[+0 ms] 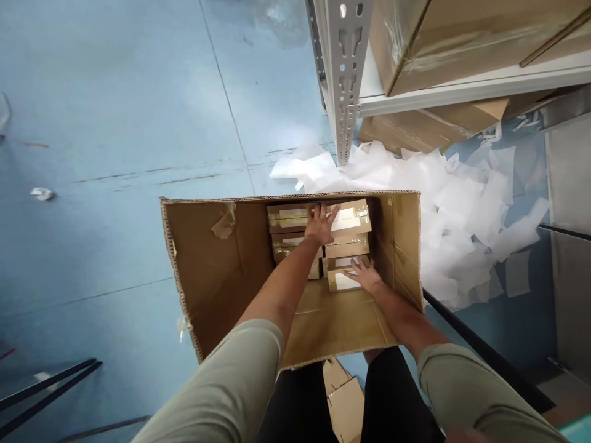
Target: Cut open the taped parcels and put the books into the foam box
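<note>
- Inside open brown corrugated carton (pixel 207 277): left hand (pixel 321 224) flat on tan taped packs (pixel 346 246), fingers spread, no clear grip
- right hand (pixel 363 274) resting on nearest tan pack (pixel 339 283), fingers splayed, no clear grip
- packs stacked in two columns against carton's far wall
- past carton: crumpled white packing paper (pixel 462 227) on blue floor (pixel 115 123)
- beyond: grey perforated steel shelf upright (pixel 344 80), cardboard boxes (pixel 462 43) on shelf

Hands (pixel 319 224) on small cartons (pixel 346 247), inside cardboard box (pixel 221 277)

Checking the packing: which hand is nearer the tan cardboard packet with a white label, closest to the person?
Right hand: it rests on the packet. Left hand is farther, on the stacked packets beyond.
</note>
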{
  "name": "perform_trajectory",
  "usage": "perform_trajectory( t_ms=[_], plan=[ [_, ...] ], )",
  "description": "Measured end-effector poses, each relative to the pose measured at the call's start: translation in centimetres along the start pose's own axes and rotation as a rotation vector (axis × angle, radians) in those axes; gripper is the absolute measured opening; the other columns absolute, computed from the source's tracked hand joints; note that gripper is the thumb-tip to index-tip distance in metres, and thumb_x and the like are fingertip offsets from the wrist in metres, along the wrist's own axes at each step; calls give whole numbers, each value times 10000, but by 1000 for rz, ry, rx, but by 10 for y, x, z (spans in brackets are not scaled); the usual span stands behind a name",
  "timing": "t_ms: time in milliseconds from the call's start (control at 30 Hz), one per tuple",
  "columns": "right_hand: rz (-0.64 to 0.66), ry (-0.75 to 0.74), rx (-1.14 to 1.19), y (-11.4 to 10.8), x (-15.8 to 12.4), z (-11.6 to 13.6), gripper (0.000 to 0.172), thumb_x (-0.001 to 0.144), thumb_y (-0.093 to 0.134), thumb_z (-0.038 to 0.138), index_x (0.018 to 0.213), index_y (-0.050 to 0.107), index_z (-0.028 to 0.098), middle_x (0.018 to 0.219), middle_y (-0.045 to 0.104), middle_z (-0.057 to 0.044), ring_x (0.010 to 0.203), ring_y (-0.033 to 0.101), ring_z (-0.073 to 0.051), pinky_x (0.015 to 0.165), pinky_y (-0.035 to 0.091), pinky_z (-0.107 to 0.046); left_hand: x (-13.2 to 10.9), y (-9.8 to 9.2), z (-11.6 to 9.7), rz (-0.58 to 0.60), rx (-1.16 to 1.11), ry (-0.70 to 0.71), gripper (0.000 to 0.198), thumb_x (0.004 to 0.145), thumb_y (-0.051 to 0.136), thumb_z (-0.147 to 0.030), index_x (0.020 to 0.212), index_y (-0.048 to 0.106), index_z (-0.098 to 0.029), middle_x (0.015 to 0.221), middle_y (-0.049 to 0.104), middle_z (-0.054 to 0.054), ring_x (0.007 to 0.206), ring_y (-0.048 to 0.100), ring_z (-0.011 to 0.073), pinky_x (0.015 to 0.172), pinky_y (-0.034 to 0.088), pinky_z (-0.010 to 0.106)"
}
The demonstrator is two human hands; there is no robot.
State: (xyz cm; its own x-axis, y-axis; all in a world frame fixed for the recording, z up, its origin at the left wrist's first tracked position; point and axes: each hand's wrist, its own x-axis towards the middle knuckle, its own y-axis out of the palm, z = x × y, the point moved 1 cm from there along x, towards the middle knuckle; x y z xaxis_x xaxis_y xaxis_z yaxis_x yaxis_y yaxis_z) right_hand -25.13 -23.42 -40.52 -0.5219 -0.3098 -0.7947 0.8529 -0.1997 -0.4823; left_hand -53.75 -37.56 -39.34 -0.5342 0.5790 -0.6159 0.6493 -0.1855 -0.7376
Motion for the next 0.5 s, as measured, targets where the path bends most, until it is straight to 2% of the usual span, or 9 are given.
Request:
perform_trajectory(
  t_ms=[100, 167, 267, 367, 433, 500],
  plan=[
    [17, -34, 11, -4, -1, -1, 968, 1096, 547, 18, 1856, 415, 603, 2000, 349, -36, 1860, 281, -428, 1370, 331, -897, -43, -7, 3, -87, -23, -63, 1464, 806, 1011, -514, 1957, 160, -203, 1914, 341, 326, 1761, 264, 601, 1447, 84, 771],
    [30, -54, 5, -5, -4, 1, 920, 1097, 534, 15, 1832, 492, 568, 2001, 344, -34, 1866, 275, -401, 1414, 286, -850, -78, -13, 6, -128, -64, -129, 1439, 785, 1010, -511, 1942, 222, -174, 1847, 424, 333, 1683, 365, 607, 1439, 153, 753],
    [23, -80, -3, -6, -6, 5, 929, 1064, 612, 49, 1847, 482, 531, 2025, 276, -32, 1879, 231, -392, 1450, 184, -827, -139, -24, 13, -176, -111, -250, 1392, 773, 987, -502, 1925, 274, -182, 1770, 484, 312, 1613, 431, 585, 1421, 239, 726],
    [21, -59, -3, -8, -5, 10, 1059, 970, 769, 103, 1885, 417, 502, 2033, 240, -70, 1873, 217, -443, 1438, 133, -858, -206, -33, 21, -208, -155, -382, 1383, 774, 946, -569, 1915, 272, -174, 1720, 494, 295, 1561, 483, 549, 1356, 378, 678],
    [32, -2, 20, -10, -3, 10, 1150, 928, 860, 159, 1915, 359, 470, 2019, 274, -132, 1846, 268, -490, 1424, 201, -851, -252, -35, 23, -215, -157, -472, 1346, 775, 922, -574, 1905, 296, -195, 1693, 503, 280, 1543, 502, 540, 1313, 428, 673],
    [30, 95, 101, -15, -3, 4, 1231, 905, 950, 261, 1942, 303, 405, 1970, 368, -212, 1781, 389, -518, 1399, 347, -772, -294, -33, 23, -209, -147, -560, 1312, 781, 905, -568, 1899, 311, -228, 1681, 506, 266, 1538, 506, 542, 1290, 444, 687]
  ],
)
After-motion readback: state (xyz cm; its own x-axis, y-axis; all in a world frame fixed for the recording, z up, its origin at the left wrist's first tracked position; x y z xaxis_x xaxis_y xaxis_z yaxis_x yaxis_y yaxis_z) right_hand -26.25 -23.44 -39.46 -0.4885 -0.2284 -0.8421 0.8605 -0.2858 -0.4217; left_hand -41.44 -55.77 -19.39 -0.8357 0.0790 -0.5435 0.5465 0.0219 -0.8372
